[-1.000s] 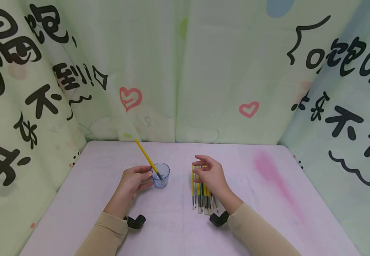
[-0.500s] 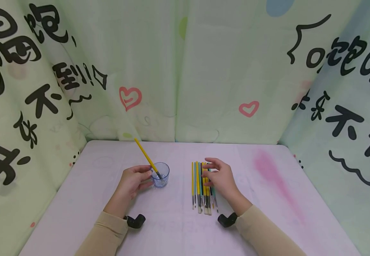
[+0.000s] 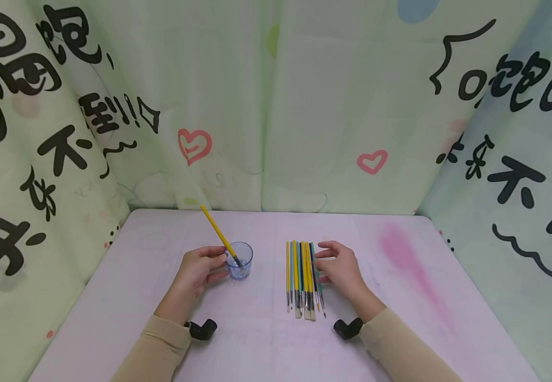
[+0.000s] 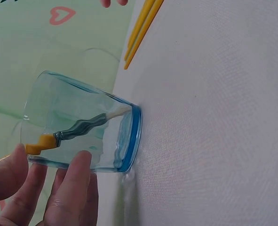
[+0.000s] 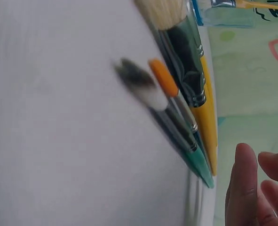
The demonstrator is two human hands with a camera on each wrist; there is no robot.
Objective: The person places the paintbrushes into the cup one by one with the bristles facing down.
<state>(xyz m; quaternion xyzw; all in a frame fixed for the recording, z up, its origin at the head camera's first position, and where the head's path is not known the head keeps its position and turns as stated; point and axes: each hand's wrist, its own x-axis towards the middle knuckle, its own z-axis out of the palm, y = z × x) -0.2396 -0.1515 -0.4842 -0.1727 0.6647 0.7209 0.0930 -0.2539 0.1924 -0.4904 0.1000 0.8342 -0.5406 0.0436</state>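
A clear bluish glass (image 3: 239, 268) stands on the table, with a yellow-handled paintbrush (image 3: 218, 231) leaning in it, bristles down. My left hand (image 3: 201, 269) grips the glass from its left side; in the left wrist view the thumb is at the rim and the fingers (image 4: 70, 195) lie along the wall. Several paintbrushes (image 3: 300, 276) with yellow, teal and dark handles lie side by side, bristles towards me. At the right end of this row is my right hand (image 3: 345, 268), fingers loosely bent and holding nothing. The right wrist view shows bristle tips (image 5: 143, 84) close up.
A pale pinkish cloth (image 3: 137, 286) covers the table, with a darker pink streak (image 3: 414, 265) to the right. Light green curtains (image 3: 324, 106) with black lettering and pink hearts hang behind and at both sides. Each wrist carries a black camera mount (image 3: 203, 330).
My right hand has moved right, from over the row of paintbrushes to its right edge, uncovering the handles. The left hand, the glass and the brush in it have stayed put.
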